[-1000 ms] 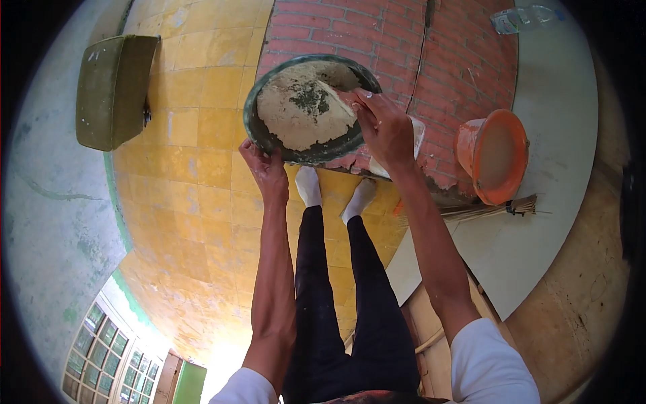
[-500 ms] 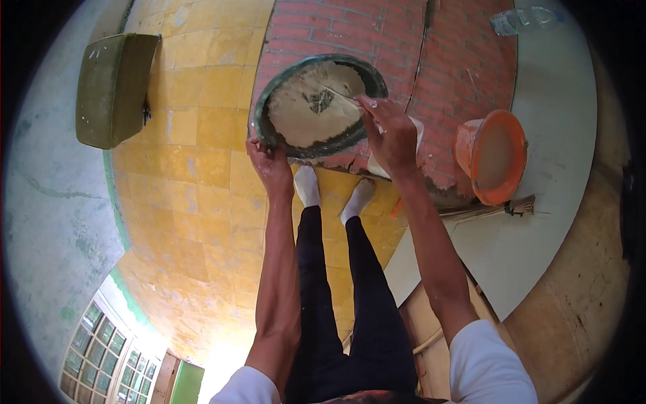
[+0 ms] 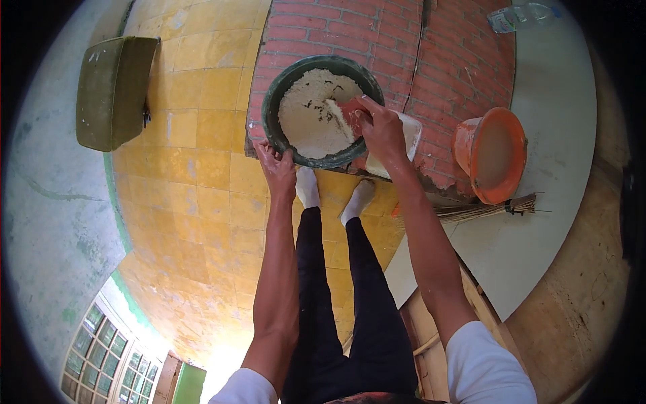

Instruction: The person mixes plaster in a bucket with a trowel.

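Note:
A dark green basin (image 3: 271,114) stands on the red brick-patterned surface, holding pale powder (image 3: 311,118) with a few dark marks on top. At its lower left rim is my left hand (image 3: 276,165), fingers closed on the edge. My right hand (image 3: 383,131) reaches over the right side of the basin and grips a red flat tool (image 3: 352,112), scoop- or scraper-like, its edge coated with powder. The tool's exact shape is partly hidden by my fingers. Beside the basin, partly behind my right wrist, sits a whitish square container (image 3: 412,133).
An orange bucket (image 3: 476,158) with cloudy liquid stands at the right, near a bundle of thin sticks (image 3: 518,205). A clear plastic bottle (image 3: 518,17) lies at the upper right. A green padded stool (image 3: 108,94) is on the left, on yellow floor tiles (image 3: 208,128).
The basin has gone from tilted to more level. My right hand has moved slightly down and left, and the red tool now shows broadside against the powder. My left hand stays at the rim.

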Demonstrator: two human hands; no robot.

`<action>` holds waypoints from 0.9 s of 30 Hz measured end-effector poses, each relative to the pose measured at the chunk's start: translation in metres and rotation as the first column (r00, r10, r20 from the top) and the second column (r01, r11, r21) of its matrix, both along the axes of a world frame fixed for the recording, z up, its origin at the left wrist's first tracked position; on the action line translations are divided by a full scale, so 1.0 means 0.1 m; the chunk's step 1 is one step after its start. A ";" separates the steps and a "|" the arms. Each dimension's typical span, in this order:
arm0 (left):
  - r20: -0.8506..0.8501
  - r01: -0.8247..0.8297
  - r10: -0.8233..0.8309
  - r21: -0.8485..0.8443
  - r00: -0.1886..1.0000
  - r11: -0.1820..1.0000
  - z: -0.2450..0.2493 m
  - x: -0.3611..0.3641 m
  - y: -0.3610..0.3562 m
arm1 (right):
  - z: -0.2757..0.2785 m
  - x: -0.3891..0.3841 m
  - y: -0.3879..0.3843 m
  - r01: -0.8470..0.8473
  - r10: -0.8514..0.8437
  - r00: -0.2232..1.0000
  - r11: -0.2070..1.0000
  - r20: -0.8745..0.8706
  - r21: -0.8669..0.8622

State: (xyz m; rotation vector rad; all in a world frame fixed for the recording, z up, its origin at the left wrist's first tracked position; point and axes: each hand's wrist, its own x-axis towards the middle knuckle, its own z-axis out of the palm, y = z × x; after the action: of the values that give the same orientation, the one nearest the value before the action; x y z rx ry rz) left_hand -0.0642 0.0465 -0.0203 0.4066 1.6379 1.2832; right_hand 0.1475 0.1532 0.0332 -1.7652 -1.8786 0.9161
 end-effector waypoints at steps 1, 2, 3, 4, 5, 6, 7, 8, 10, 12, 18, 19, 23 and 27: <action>-0.001 0.029 -0.029 0.017 1.000 0.999 -0.06 -0.03 -0.01 | 0.01 -0.02 0.02 0.000 0.000 1.000 1.000 -0.001 -0.002; -0.002 0.057 -0.057 0.032 0.998 0.998 -0.11 -0.06 -0.03 | 0.03 -0.04 0.04 0.000 0.002 0.999 0.998 0.042 -0.063; -0.005 0.057 -0.057 0.029 0.998 0.998 -0.08 -0.07 -0.02 | 0.04 -0.07 0.06 0.003 0.007 0.996 0.992 0.084 -0.124; -0.028 0.056 -0.055 0.018 0.998 0.998 -0.05 -0.07 0.01 | -0.02 -0.09 0.08 0.003 0.007 0.997 0.992 0.083 -0.124; -0.049 0.054 -0.054 0.007 0.997 0.999 -0.02 -0.06 0.04 | -0.09 -0.12 0.11 -0.003 0.012 0.997 0.993 0.073 -0.121; -0.048 0.054 -0.053 0.008 0.997 0.999 -0.02 -0.05 0.06 | -0.18 -0.14 0.13 -0.011 0.018 0.998 0.993 0.063 -0.117; -0.042 0.058 -0.058 -0.003 0.997 0.998 -0.03 -0.06 0.07 | -0.26 -0.17 0.14 -0.011 0.018 0.998 0.993 0.063 -0.115; -0.037 0.062 -0.062 -0.015 0.997 0.998 -0.03 -0.08 0.08 | -0.34 -0.21 0.15 0.006 0.000 0.999 0.993 0.052 -0.116; -0.007 0.074 -0.074 -0.029 0.997 0.997 0.11 -0.07 0.11 | -0.33 -0.28 0.18 0.021 -0.016 0.999 0.993 0.037 -0.118; 0.027 0.089 -0.087 -0.046 0.996 0.995 0.15 -0.07 0.12 | -0.34 -0.30 0.19 0.084 -0.075 0.996 0.976 0.053 -0.202; -0.116 0.146 -0.140 0.041 0.983 0.988 -0.08 -0.10 0.06 | -0.61 -0.41 0.09 0.126 -0.133 0.991 0.964 -0.014 -0.235; -0.067 0.139 -0.139 0.005 0.988 0.990 -0.03 -0.10 0.06 | -0.63 -0.43 0.08 0.126 -0.133 0.991 0.964 -0.016 -0.235; -0.004 0.164 -0.164 -0.001 0.986 0.986 0.05 -0.10 0.06 | -0.74 -0.52 0.04 0.140 -0.167 0.982 0.958 -0.091 -0.250; -0.006 0.172 -0.172 0.027 0.985 0.985 0.03 -0.09 0.04 | -0.72 -0.66 0.15 0.157 -0.243 0.955 0.900 -0.168 -0.408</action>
State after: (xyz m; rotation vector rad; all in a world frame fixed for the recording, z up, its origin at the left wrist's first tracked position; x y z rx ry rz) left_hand -0.0737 0.0506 -0.0173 0.5554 1.5534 1.1770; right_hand 0.0817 0.1679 -0.0383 -1.9429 -1.4140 1.4133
